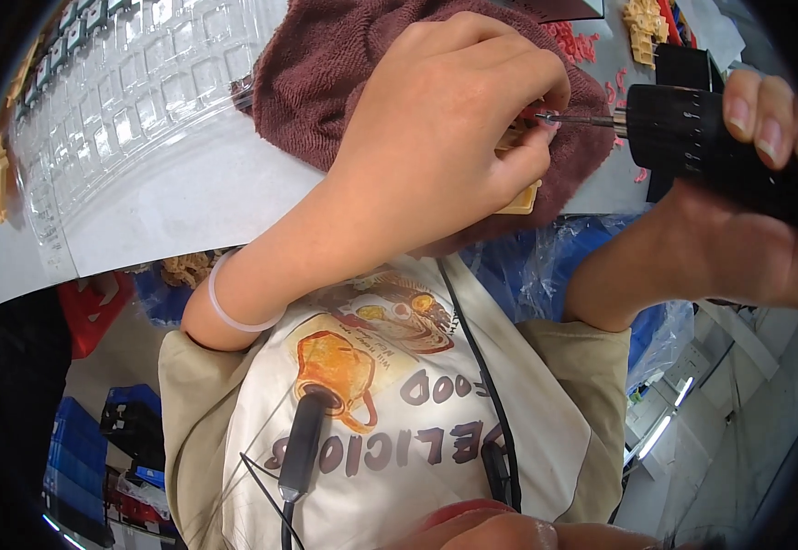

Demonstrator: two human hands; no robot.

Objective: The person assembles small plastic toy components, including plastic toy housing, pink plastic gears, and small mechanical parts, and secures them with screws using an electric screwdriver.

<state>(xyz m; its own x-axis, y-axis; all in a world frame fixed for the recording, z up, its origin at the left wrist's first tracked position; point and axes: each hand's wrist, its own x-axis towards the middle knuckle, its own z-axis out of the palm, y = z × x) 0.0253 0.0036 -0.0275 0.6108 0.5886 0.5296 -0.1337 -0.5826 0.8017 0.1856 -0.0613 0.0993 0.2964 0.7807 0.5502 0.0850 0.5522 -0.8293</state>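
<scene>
A: Left hand [445, 137]?
B: Fingers curled and pressed together, pinching a small tan plastic part [520, 197] against the maroon towel [326, 64] near the table's [188, 202] near edge.

A: Right hand [748, 220]?
B: Wrapped around a black electric screwdriver [702, 147], fingertips [766, 124] folded over its barrel. Bit tip [555, 118] meets the part at the left fingertips.

A: Surroundings?
B: Clear compartment tray [133, 101] toward the table's left side, well apart; red small pieces [578, 41] at the far edge.

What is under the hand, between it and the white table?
In the head view, a dark red towel lies between the left hand and the table, with a small tan part on it.
</scene>
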